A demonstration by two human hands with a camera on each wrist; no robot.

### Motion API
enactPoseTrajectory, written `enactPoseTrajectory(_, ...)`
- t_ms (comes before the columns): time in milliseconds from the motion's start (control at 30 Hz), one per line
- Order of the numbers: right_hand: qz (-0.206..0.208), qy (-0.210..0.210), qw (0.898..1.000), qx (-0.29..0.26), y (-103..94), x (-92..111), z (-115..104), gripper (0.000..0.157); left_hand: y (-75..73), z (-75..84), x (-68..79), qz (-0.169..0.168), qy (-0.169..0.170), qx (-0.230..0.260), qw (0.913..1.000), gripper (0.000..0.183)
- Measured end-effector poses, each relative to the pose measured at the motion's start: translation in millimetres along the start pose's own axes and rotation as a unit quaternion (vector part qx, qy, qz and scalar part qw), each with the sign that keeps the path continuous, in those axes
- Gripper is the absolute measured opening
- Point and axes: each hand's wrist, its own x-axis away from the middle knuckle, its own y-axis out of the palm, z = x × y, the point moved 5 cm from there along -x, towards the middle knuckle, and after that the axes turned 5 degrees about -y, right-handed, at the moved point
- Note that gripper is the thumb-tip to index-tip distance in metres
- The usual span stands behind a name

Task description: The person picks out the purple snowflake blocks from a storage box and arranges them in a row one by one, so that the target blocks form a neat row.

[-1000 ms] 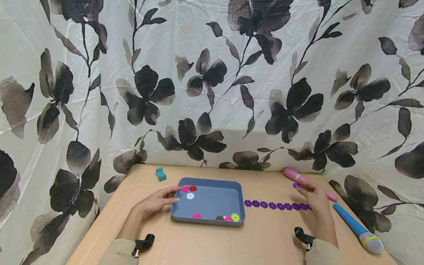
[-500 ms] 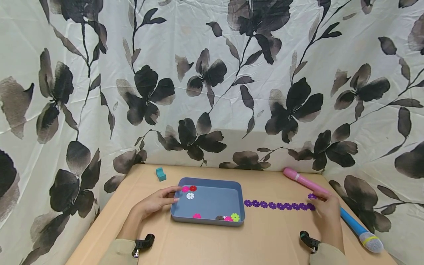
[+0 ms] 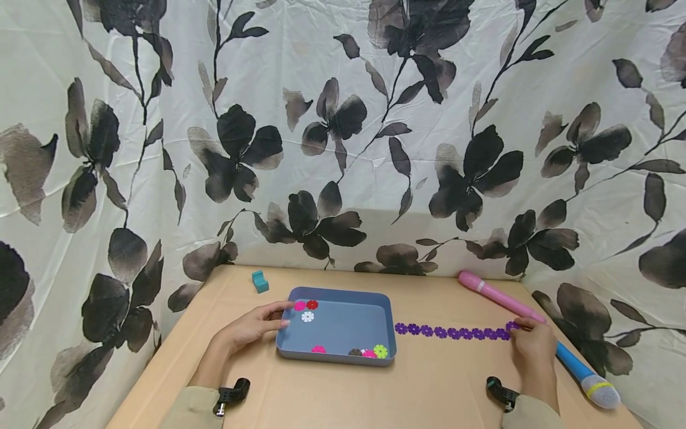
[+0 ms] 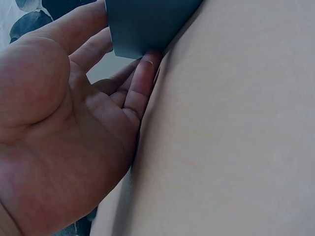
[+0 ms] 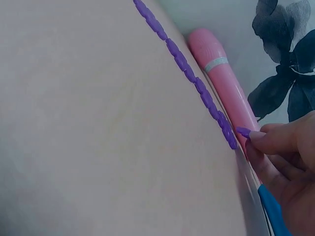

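My right hand (image 3: 536,345) pinches a purple flower-shaped disc (image 5: 242,132) between thumb and fingertips. It sits at the right end of a row of purple flower-shaped discs (image 3: 440,333) laid across the table. In the right wrist view the held disc is close above the row's end. My left hand (image 3: 249,330) holds the left wall of a blue-grey tray (image 3: 334,358), with fingers around its edge; the left wrist view shows the fingers partly hidden behind the tray wall. Inside the tray lie pink, red (image 3: 312,304), white (image 3: 307,317), brown and lime-green (image 3: 380,351) flower discs.
A pink toy microphone (image 3: 493,292) lies at the back right, behind the right hand. Nearer the right edge is a blue toy microphone (image 3: 581,366) with a silver head. One small teal block (image 3: 260,282) stands back left. Floral cloth (image 3: 343,149) hangs behind the table.
My right hand has moved right and toward me, carrying the purple flower disc from above the row to its right end. The left hand and tray have stayed put.
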Motion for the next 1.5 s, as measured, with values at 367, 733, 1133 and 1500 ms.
enactPoseTrajectory(367, -0.017, 0.011, 1.000, 0.006, 2.0, -0.9, 4.3, 0.031, 0.2, -1.7, -1.5, 0.000, -0.001, 0.001, 1.0000, 0.062)
enactPoseTrajectory(733, -0.025, 0.010, 0.999, 0.027, -1.1, 4.7, 0.8, 0.035, -0.2, -0.1, -0.4, -0.003, -0.001, -0.002, 1.0000, 0.058)
enactPoseTrajectory(1133, -0.024, 0.003, 0.999, 0.020, -1.6, 1.4, -10.2, 0.036, 0.0, -1.4, -1.5, -0.005, 0.009, -0.004, 0.9999, 0.060)
enactPoseTrajectory(1500, -0.071, -0.126, 0.990, -0.004, 25.5, 5.7, -68.0, 0.039, -0.3, -2.2, -2.3, 0.000, 0.004, 0.004, 1.0000, 0.062)
